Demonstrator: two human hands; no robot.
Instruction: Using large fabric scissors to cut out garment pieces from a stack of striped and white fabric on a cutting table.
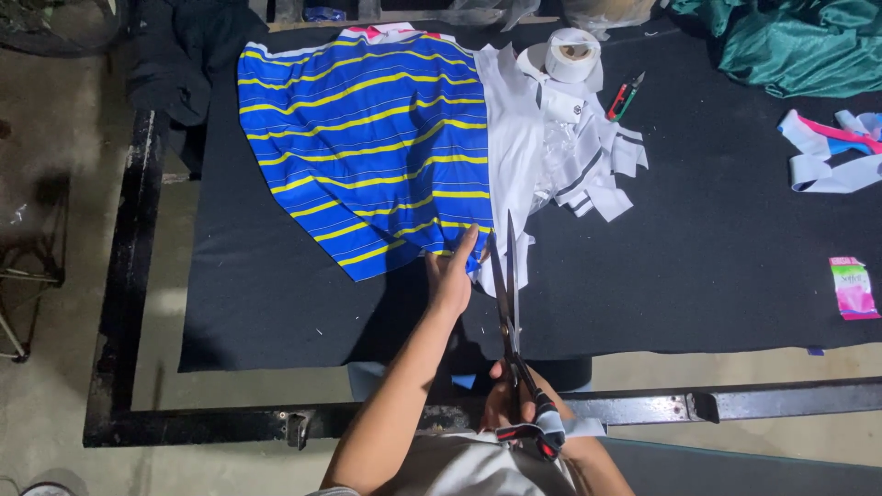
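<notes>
A blue cloth with yellow stripes (367, 138) lies spread on a black-covered table (717, 257), joined to a white piece (510, 147) along its right side. My left hand (452, 271) presses flat on the cloth's lower right corner, fingers pointing up. My right hand (514, 404) grips the handles of large scissors (507, 294) at the table's near edge. The blades stand slightly apart and point away from me, their tips at the bottom edge of the white piece, just right of my left hand.
White fabric scraps (597, 165) and a white tape roll (571, 53) lie beyond the cloth, with small red-and-green snips (625, 95) beside them. Green cloth (808, 46) sits at the far right, striped offcuts (831, 152) and a pink packet (854, 287) near the right edge. A black metal frame (138, 276) borders the table.
</notes>
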